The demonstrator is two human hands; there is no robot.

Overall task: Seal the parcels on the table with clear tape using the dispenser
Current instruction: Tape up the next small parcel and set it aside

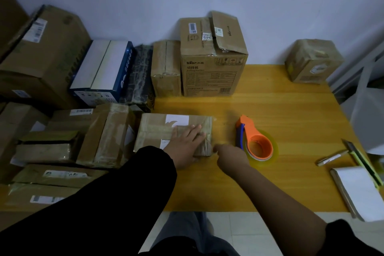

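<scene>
Flat on the parcel [158, 129], left hand [187, 141] with fingers straight; right hand [228, 153] beside it, fingers unclear

The left half of the table [291, 114] is packed with boxes [41, 58]; no passage there. Bare wood is open between the tall box [212, 75] at the back and the small box [312, 62] in the far right corner, and also right of the tape dispenser [249, 129]. Near the right edge a pen [332, 158], a cutter [362, 164] and a notebook [361, 191] lie in the way.

Glossy taped cardboard parcel [166, 131]; smooth wooden table [291, 110].
</scene>
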